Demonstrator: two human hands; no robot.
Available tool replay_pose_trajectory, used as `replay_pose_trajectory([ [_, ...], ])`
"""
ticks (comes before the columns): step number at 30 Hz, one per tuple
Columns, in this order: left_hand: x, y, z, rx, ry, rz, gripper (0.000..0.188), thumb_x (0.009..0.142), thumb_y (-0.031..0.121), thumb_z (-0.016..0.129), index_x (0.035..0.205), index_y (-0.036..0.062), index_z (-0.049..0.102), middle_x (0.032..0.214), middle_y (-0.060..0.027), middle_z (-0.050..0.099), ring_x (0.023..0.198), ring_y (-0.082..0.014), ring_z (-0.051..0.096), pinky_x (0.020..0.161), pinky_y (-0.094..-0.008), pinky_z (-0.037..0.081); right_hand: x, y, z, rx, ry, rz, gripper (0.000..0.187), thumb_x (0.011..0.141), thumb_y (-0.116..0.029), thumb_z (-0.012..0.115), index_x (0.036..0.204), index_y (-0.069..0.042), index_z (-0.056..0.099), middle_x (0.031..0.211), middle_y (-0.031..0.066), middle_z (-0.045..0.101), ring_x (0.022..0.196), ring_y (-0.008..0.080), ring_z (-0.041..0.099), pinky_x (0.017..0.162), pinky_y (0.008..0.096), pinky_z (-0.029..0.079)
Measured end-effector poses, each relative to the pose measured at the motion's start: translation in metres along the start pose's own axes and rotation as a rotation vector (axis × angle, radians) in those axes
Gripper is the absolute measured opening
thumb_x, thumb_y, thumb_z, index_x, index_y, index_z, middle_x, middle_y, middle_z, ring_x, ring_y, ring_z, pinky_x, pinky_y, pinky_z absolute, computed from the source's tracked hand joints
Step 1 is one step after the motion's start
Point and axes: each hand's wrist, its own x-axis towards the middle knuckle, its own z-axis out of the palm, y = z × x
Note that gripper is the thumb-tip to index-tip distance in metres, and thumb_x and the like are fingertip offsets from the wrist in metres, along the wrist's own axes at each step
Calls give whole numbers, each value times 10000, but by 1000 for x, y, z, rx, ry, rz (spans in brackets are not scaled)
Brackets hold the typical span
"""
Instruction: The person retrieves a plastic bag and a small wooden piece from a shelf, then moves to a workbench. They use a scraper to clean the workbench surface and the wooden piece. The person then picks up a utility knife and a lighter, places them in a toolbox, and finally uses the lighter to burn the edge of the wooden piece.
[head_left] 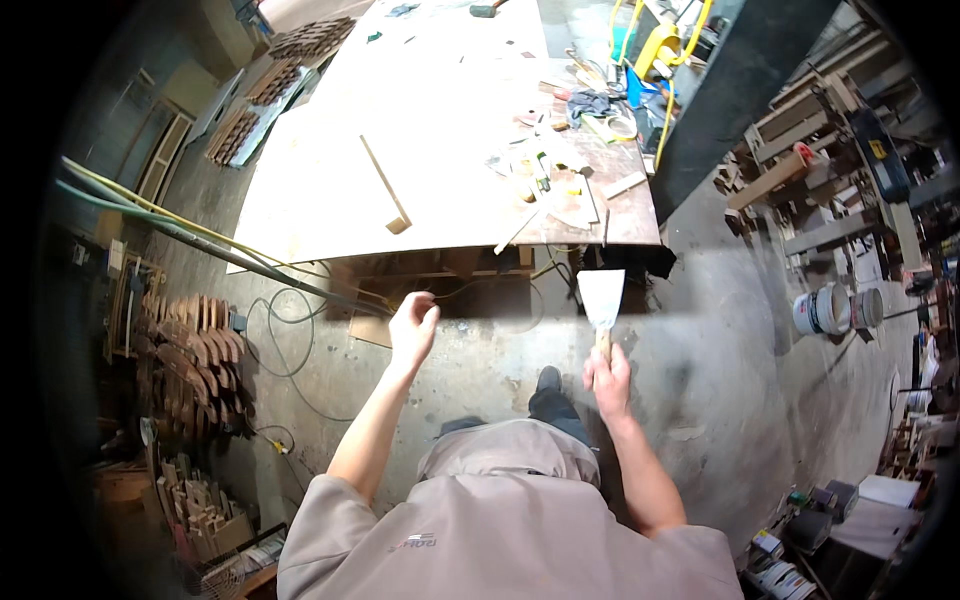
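My right hand [608, 380] is wrapped round the wooden handle of a putty knife [602, 297]. Its wide, pale blade points away from me, just short of the worktable's near edge. To the left, my left hand [412, 328] is raised in front of the worktable [310, 190], fingers loosely bent and thumb a little apart, with nothing visible in it. On the brightly lit tabletop beyond lies a thin wooden stick [378, 175] ending in a small block [398, 225].
Offcuts, a tape roll [621, 127] and rags [590, 104] clutter the table's right side, near a dark post [735, 90]. Cables [200, 228] hang at left above curved wooden parts [195, 345]. Buckets [825, 309] and stacked timber [800, 135] stand at right.
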Motion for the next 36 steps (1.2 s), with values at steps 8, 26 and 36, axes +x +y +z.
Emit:
replay_pose_trajectory([
  [8,180,87,156,394,-260,90,506,917,428,610,1354,188,524,1011,-236,606,886,-394,649,778,-453,539,181,-54,42,-94,73,-43,140,920,-153,641,882,-47,557,636,-10,521,509,66,482,464,250,394],
  [26,273,18,119,-977,-456,-709,117,904,72,667,953,89,562,813,-8,616,614,-113,568,557,-249,478,350,-78,179,-785,-175,-503,117,842,-96,650,947,-47,659,1053,160,640,970,363,610,852,431,497],
  [36,291,46,66,-911,-181,-619,526,836,-123,623,1260,89,394,897,-47,563,702,-146,587,609,-266,514,589,-91,89,-1740,-345,-581,198,867,-145,555,967,-75,711,1068,106,669,1114,297,580,936,422,469],
])
